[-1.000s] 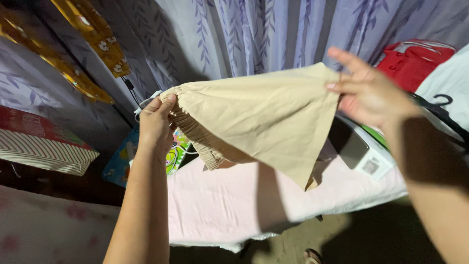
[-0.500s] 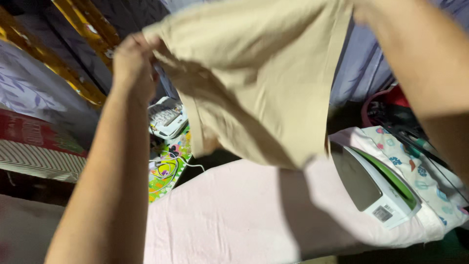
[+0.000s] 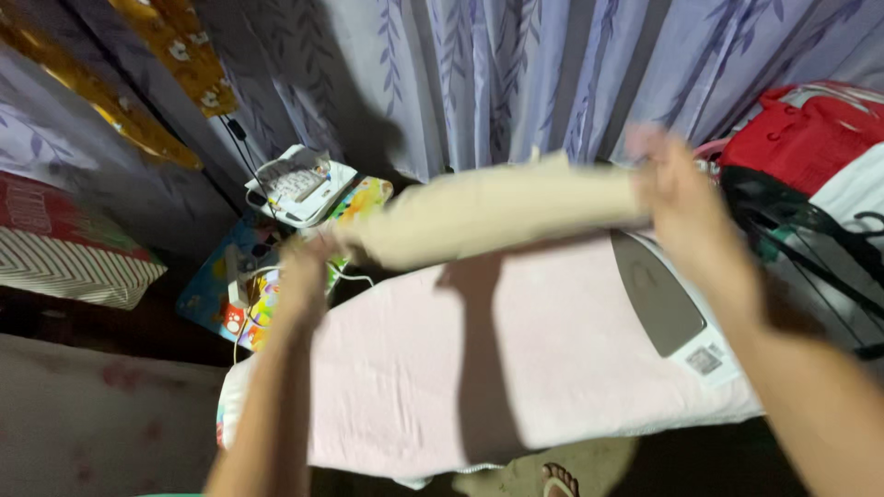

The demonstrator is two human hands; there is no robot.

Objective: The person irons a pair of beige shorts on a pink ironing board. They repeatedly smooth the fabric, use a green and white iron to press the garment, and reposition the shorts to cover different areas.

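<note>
Both hands — left hand [image 3: 308, 262], right hand [image 3: 677, 198] — grip a beige garment [image 3: 488, 213], stretched above the pink ironing board [image 3: 516, 350]. The step looks like laying it flat — next, lower it evenly.

- The cloth [image 3: 497, 207] stretches between the left hand [image 3: 308, 267] and the right hand [image 3: 677, 198], above the ironing board [image 3: 516, 368].
- The iron [image 3: 668, 294] lies on the board's right end, under the right hand.
- The curtain [image 3: 516, 74] hangs behind the board.
- The cushion [image 3: 64, 258] lies far left.
- The bag [image 3: 801, 129] sits far right.
</note>
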